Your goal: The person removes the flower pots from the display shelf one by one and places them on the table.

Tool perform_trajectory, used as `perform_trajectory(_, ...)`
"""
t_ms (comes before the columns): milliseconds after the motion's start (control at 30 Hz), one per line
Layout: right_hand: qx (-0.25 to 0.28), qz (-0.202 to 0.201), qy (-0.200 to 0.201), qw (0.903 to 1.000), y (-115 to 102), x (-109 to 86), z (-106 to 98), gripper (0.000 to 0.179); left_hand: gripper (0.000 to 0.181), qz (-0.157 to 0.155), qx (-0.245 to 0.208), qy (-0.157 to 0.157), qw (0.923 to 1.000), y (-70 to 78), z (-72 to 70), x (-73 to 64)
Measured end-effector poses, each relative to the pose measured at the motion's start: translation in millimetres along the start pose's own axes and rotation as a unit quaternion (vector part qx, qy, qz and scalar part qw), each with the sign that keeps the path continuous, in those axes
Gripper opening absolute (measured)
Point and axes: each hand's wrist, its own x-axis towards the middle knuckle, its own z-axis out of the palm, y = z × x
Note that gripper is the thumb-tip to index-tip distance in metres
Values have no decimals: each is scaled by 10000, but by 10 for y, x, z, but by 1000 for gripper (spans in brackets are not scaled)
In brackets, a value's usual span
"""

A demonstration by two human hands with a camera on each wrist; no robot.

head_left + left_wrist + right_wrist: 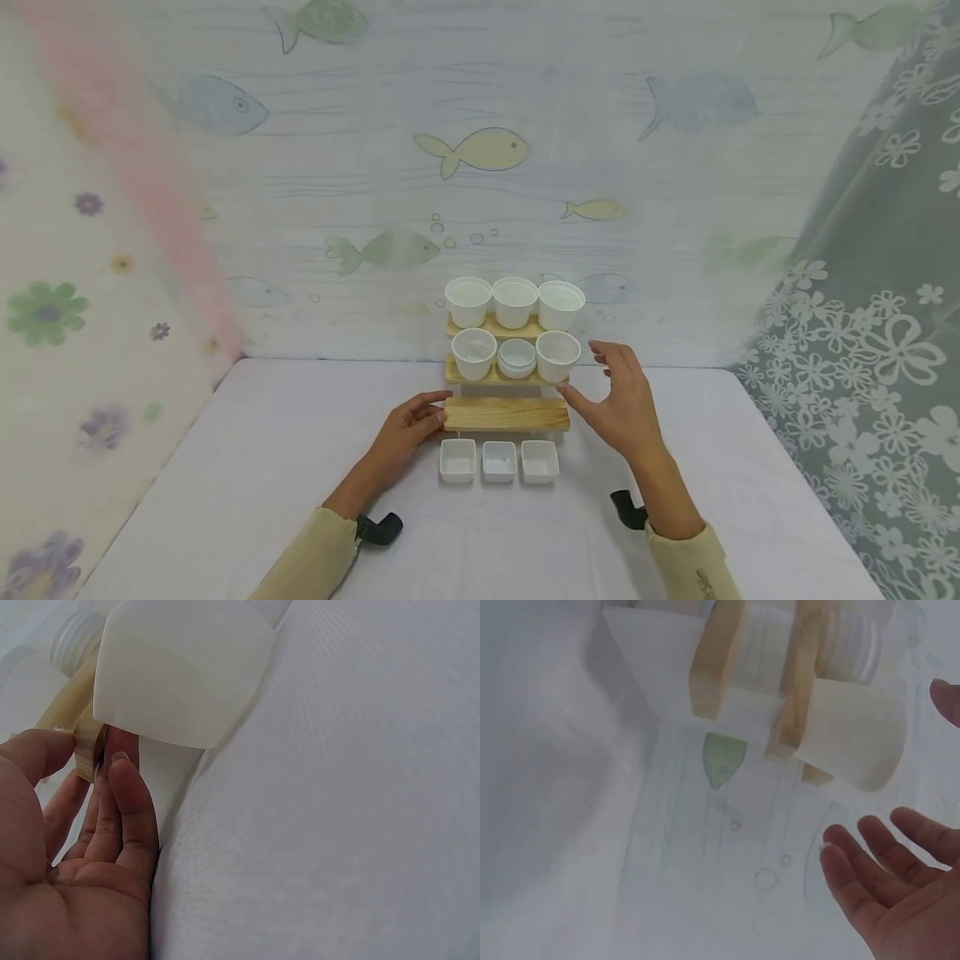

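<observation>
A tiered stand with wooden shelves holds white cups. My left hand (408, 429) pinches the left end of the bare lowest shelf (506, 414); the left wrist view has the thumb and fingers about the board's end (88, 746). On the middle shelf (491, 377) stand a left cup (474, 354), a shorter stack of small bowls (517, 358) and a right cup (558, 357). Beside that right cup, my right hand (618, 400) is spread with nothing in it. From the right wrist view, its fingers (877, 862) stand apart from the cup (855, 735).
Three more white cups (514, 302) line the top shelf (495, 327). In front of the stand, three small square dishes (499, 462) sit in a row on the white tablecloth (480, 542). Behind rises a fish-patterned backdrop (337, 167), with a flowered curtain (885, 400) on the right.
</observation>
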Motion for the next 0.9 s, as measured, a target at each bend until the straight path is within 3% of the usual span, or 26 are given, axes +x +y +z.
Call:
perform_trajectory(200,435,133,137,9989,11,72,92,74,46,-26,65,65,10000,19,4,-14)
perform_trajectory(567,660,733,85,9951,-14,151,215,78,46,-72,52,86,9999,22,5,-12)
perform_trajectory(900,908,861,-8,9921,27,169,300,79,46,-79,47,66,9999,11,0,4)
